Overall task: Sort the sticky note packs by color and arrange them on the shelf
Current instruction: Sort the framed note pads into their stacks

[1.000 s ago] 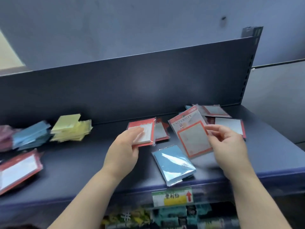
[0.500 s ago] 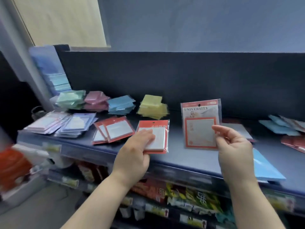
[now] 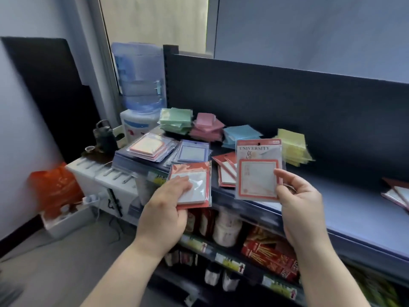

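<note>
Holding red pack (image 3: 194, 187) in left hand (image 3: 164, 209), thumb across its clear front, fingers curled behind; pack tilted slightly, just in front of shelf (image 3: 343, 202) edge. Pinching taller "UNIVERSITY" pack (image 3: 257, 171) by its right edge w/ right hand (image 3: 298, 209), thumb on front, pack upright. Side by side, near each other but not touching, right one a bit higher.

On shelf behind, back row left to right: green stack (image 3: 176, 122), pink stack (image 3: 207, 127), blue stack (image 3: 240, 135), yellow stack (image 3: 292, 147). In front of those: pink-framed packs (image 3: 148, 147), blue-framed packs (image 3: 192, 151), then red-framed packs (image 3: 225, 171) lying flat, seen thru gap betw. the two held packs. More red packs (image 3: 398, 193) at far right of shelf, well apart from both hands.

Water cooler (image 3: 139, 85) off shelf's left end. Snack boxes (image 3: 270, 255) on lower shelf below right hand.
</note>
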Demonstrator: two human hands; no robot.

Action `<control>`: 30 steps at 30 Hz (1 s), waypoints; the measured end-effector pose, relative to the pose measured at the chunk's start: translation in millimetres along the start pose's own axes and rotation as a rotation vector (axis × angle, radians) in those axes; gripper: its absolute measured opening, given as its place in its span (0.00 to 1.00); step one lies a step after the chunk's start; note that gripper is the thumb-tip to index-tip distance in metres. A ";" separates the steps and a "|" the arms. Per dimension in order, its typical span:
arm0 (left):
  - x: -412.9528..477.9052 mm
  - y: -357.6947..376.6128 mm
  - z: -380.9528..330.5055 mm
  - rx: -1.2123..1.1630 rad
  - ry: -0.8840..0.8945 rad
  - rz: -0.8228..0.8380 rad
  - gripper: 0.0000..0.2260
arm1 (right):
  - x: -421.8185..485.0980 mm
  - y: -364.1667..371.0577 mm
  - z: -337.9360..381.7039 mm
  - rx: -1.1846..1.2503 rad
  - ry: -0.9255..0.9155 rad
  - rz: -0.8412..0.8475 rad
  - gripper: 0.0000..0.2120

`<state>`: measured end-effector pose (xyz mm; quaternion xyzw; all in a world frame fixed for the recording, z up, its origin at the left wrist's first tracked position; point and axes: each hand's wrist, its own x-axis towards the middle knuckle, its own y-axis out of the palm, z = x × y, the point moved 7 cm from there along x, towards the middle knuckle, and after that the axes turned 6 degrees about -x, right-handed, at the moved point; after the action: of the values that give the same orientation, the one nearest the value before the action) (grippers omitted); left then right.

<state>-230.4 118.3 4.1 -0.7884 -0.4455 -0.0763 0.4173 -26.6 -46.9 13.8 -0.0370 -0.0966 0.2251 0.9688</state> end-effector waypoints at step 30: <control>122.1 133.3 -38.1 0.023 0.173 0.362 0.19 | 110.1 10.9 -37.7 0.451 0.343 -0.023 0.19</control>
<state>-46.5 134.6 9.9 -0.8414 -0.2600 -0.0625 0.4697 73.4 10.6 -5.6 0.1432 0.1208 0.2201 0.9573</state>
